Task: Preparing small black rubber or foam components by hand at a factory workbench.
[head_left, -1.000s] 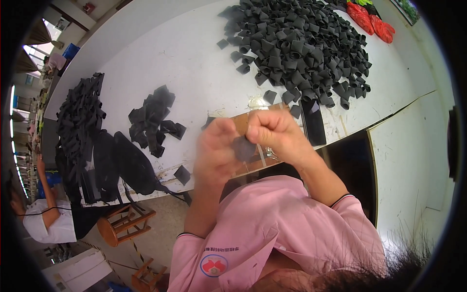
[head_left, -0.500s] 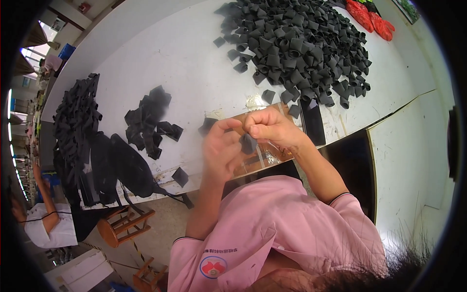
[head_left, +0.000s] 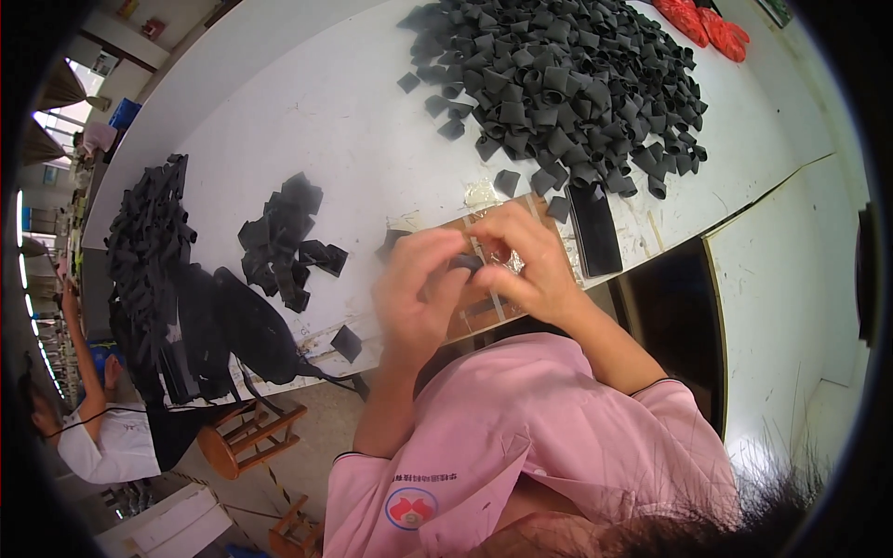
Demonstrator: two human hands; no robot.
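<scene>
Between my hands, above the brown board [head_left: 462, 325], is a small dark grey curled piece [head_left: 468, 263] of sheet material, partly hidden by fingers. My left hand [head_left: 416, 286], smeared by motion, is closed about its left side. My right hand [head_left: 528, 256] curves round from the other side, with the thumb at the piece's lower edge and the forefinger arched above. A dark flat piece [head_left: 393, 244] lies just beyond my left hand. Another flat square piece [head_left: 346, 343] rests near the table's front edge.
A big heap of dark grey looped pieces [head_left: 567, 93] covers the far table [head_left: 344, 84]. Small stack of flat pieces [head_left: 279, 237], black strips [head_left: 144, 232] and black cloth item [head_left: 246, 321] lie left. A black phone-like slab [head_left: 593, 231] and red bags [head_left: 702, 23] are right.
My hands have shifted slightly, and the right fingers have spread from a pinch into a wider curve. The small piece has tipped and shows less between the fingers. The view has turned a little.
</scene>
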